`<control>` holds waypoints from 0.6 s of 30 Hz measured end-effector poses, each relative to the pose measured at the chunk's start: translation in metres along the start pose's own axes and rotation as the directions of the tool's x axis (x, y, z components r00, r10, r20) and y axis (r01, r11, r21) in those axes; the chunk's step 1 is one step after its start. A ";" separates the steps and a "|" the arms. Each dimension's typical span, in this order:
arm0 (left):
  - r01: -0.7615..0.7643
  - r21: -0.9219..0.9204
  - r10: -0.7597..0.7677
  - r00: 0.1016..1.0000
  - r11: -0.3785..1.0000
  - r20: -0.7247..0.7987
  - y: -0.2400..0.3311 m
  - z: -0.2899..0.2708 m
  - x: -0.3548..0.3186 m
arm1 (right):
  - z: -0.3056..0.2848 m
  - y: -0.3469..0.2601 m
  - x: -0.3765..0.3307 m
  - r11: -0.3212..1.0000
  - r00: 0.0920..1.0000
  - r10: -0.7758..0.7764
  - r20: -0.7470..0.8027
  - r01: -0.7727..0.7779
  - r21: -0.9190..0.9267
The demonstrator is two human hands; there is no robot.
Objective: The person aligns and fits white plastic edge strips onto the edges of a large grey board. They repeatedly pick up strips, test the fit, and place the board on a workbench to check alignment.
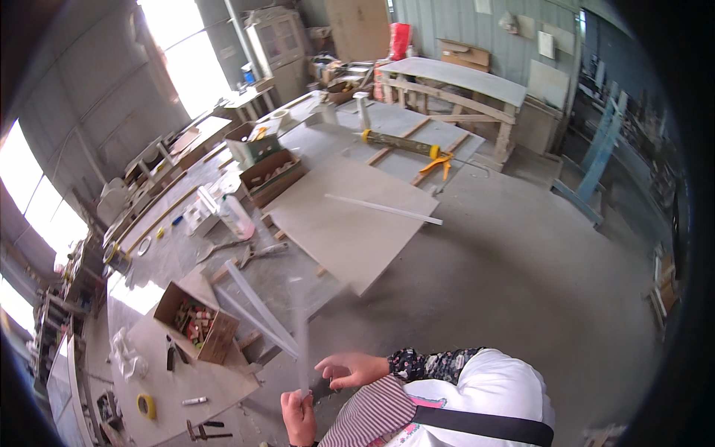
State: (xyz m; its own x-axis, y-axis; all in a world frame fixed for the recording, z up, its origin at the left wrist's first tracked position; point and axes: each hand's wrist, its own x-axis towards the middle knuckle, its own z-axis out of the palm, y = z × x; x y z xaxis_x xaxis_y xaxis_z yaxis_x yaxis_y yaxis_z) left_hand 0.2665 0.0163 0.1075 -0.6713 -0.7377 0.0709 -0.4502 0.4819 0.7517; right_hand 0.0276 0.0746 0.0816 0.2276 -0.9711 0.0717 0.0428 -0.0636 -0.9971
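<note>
My left hand (299,419) is closed round the lower end of a pale, translucent strip (302,346), which points up and away from me and is smeared by motion towards its far end. Just right of it, my right hand (354,369) is held with curled fingers and the thumb apart, nothing seen between them. Two similar long strips (261,309) lie side by side at the table edge, just beyond the left hand. Another thin white strip (383,209) rests across a large pale board (350,223) farther off.
A cardboard box (212,346) of small pieces stands on the near left table, with a yellow tape roll (147,406) and a clamp (208,430) nearby. Beyond the board lies a caulking gun (402,144) with an orange handle. A blue metal stand (596,160) is on the floor at right.
</note>
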 end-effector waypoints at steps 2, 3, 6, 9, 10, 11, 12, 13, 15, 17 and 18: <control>-0.026 -0.044 0.025 1.000 0.999 -0.012 -0.001 0.008 -0.003 | 0.004 0.002 -0.011 0.993 0.999 0.042 -0.012 -0.041 0.110; -0.034 -0.063 0.033 0.999 0.997 -0.021 -0.001 0.013 -0.004 | 0.007 0.002 -0.015 0.977 0.991 0.137 -0.006 -0.134 0.164; 0.063 -0.202 -0.051 0.997 0.977 0.062 -0.001 0.027 -0.011 | 0.013 -0.003 -0.045 0.979 0.978 0.123 -0.171 -0.092 0.182; 0.167 -0.317 -0.138 0.984 0.934 0.113 0.000 0.043 -0.015 | 0.017 -0.011 -0.076 0.979 0.953 0.178 -0.244 -0.146 0.143; 0.185 -0.300 -0.153 0.980 0.936 0.126 0.002 0.050 -0.015 | 0.015 -0.013 -0.084 0.978 0.948 0.198 -0.249 -0.173 0.118; 0.171 -0.250 -0.148 0.983 0.953 0.109 0.003 0.057 -0.014 | 0.015 -0.013 -0.092 0.963 0.936 0.261 -0.235 -0.236 0.129; 0.161 -0.197 -0.146 0.985 0.967 0.090 0.006 0.064 -0.012 | 0.011 -0.014 -0.101 0.971 0.937 0.224 -0.268 -0.191 0.145; 0.184 -0.123 -0.174 0.981 0.975 0.083 0.011 0.072 -0.014 | 0.008 -0.013 -0.110 0.962 0.925 0.251 -0.286 -0.206 0.177; 0.191 -0.152 -0.186 0.981 0.970 0.045 0.023 0.090 -0.015 | 0.002 -0.011 -0.132 0.945 0.913 0.241 -0.329 -0.143 0.295; 0.110 -0.227 -0.130 0.989 0.968 -0.071 0.045 0.115 -0.015 | -0.010 -0.008 -0.149 0.908 0.891 0.244 -0.384 -0.071 0.413; 0.101 -0.235 -0.118 0.991 0.967 -0.058 0.057 0.128 -0.011 | -0.020 -0.008 -0.163 0.921 0.890 0.224 -0.397 -0.060 0.384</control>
State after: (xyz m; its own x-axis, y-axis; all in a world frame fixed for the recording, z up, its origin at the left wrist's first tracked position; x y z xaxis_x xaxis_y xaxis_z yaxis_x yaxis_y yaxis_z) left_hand 0.1730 0.1125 0.0658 -0.5784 -0.8155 0.0200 -0.3644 0.2803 0.8880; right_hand -0.0295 0.2286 0.0778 -0.1744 -0.9699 -0.1700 0.3991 0.0882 -0.9126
